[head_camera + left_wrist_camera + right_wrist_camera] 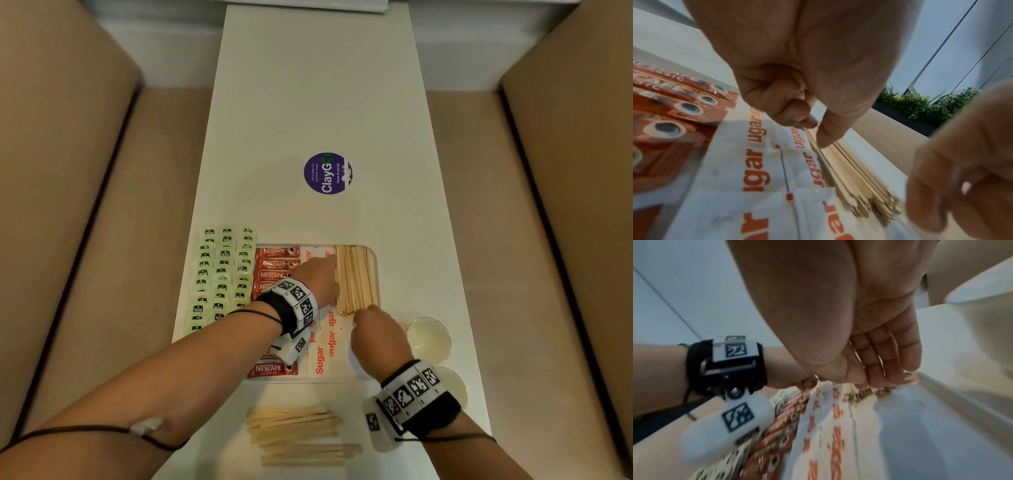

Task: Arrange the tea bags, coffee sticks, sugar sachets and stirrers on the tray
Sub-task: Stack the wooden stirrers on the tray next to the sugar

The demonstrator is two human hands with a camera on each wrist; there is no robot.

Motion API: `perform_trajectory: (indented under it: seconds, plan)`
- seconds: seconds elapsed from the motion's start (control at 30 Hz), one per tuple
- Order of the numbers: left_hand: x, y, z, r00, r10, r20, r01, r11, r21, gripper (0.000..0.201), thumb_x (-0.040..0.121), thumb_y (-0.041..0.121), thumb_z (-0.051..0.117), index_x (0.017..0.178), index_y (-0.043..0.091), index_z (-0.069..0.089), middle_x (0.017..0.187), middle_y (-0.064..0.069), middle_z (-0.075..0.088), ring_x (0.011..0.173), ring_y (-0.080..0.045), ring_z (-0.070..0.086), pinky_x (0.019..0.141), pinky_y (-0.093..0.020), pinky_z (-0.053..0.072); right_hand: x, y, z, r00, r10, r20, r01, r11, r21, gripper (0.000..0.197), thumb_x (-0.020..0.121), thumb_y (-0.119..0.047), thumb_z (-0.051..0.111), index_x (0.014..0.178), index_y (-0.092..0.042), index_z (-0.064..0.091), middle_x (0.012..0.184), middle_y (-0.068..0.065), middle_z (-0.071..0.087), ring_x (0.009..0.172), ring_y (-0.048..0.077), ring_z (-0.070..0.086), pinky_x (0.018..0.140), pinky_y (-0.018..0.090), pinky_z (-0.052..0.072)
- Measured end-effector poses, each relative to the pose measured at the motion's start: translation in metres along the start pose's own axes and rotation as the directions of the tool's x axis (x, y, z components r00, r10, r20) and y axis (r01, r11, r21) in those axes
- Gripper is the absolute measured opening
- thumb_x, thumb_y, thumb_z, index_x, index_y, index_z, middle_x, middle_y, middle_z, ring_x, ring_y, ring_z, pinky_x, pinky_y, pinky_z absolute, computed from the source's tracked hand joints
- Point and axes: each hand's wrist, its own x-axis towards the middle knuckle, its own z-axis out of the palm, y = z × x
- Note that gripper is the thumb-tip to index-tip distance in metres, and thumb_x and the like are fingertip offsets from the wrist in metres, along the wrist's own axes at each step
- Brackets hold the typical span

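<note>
Looking across from the left: the green tea bags (221, 274) sit in rows at the left end of the tray (374, 255), red coffee sticks (276, 253) next to them, then white sugar sachets (320, 359), then the squared-up stack of stirrers (356, 279) at the far right end.

Left hand (320, 279) is up against the stack's left side. From the wrist view the fingers are curled in with nothing inside them, and the thumb (830, 129) is pointing down onto the sticks. Right hand (376, 334) is at the near ends of the stack, fingers fairly straight and together, tips touching the ends. Not gripping anything as far as I can tell.

What I'd worry about: push too hard on those ends and the sticks could fan out or ride up over the tray's rim. That left hand could also drag the sachets out of line. And there's a loose pile of more stirrers (298, 433) sitting on the table in front, so adding those might knock the neat stack crooked.
</note>
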Motion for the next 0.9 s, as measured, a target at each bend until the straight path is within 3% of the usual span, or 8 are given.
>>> perform_trajectory:
  seconds: [0.13,0.3,0.43,0.57,0.7,0.9]
  plan:
    - [-0.003,-0.002,0.000,1.000,-0.001,0.010,0.001,0.999,0.047,0.039,0.091,0.015,0.056,0.128,0.013,0.044,0.076,0.002,0.056,0.063,-0.016,0.056,0.050,-0.027,0.040,-0.016,0.006,0.017,0.996,-0.039,0.083,0.044,0.998,-0.048,0.023,0.094,-0.002,0.048,0.108,-0.007,0.065,0.111,0.009,0.060,0.098,0.025,0.060,0.082,0.032,0.054]
    - [-0.004,-0.001,0.002,1.000,0.025,0.013,-0.026,0.998,0.057,0.053,0.090,0.021,0.063,0.135,0.012,0.038,0.075,0.002,0.055,0.061,-0.015,0.056,0.048,-0.027,0.039,-0.006,0.008,0.028,0.991,-0.136,0.011,0.136,0.989,-0.048,0.021,0.092,-0.005,0.055,0.110,-0.009,0.066,0.114,0.007,0.061,0.098,0.025,0.060,0.082,0.036,0.056]
    - [-0.003,-0.001,0.003,0.999,0.045,0.007,-0.045,0.998,0.054,0.047,0.090,0.019,0.062,0.131,0.012,0.040,0.076,0.002,0.054,0.062,-0.015,0.055,0.050,-0.028,0.041,0.001,0.006,0.030,0.985,-0.162,-0.054,0.160,0.986,-0.037,0.020,0.093,-0.010,0.058,0.111,-0.012,0.066,0.114,0.005,0.062,0.098,0.023,0.059,0.083,0.035,0.056]
    - [-0.002,-0.003,0.003,0.998,0.067,-0.005,-0.067,0.997,0.035,0.052,0.088,0.021,0.066,0.133,0.014,0.040,0.078,0.003,0.056,0.064,-0.014,0.057,0.050,-0.027,0.042,-0.005,-0.001,0.035,0.978,-0.205,-0.034,0.204,0.979,-0.022,0.016,0.093,-0.008,0.057,0.105,-0.011,0.066,0.109,0.006,0.062,0.093,0.023,0.060,0.079,0.034,0.056]
    - [-0.002,-0.004,0.004,0.998,0.066,-0.003,-0.066,0.997,0.049,0.053,0.089,0.022,0.067,0.133,0.014,0.038,0.077,0.004,0.055,0.061,-0.013,0.054,0.047,-0.025,0.037,-0.006,-0.007,0.033,0.963,-0.264,-0.052,0.265,0.964,0.011,0.016,0.094,-0.006,0.055,0.106,-0.009,0.066,0.108,0.007,0.063,0.095,0.025,0.059,0.081,0.035,0.056]
    - [0.000,-0.004,0.006,0.998,0.069,-0.005,-0.069,0.997,0.042,0.057,0.088,0.022,0.068,0.136,0.014,0.038,0.078,0.003,0.056,0.062,-0.013,0.056,0.048,-0.025,0.039,-0.005,-0.007,0.032,0.957,-0.285,-0.056,0.286,0.958,0.014,0.017,0.094,-0.004,0.054,0.107,-0.008,0.065,0.108,0.008,0.063,0.097,0.026,0.059,0.084,0.035,0.054]
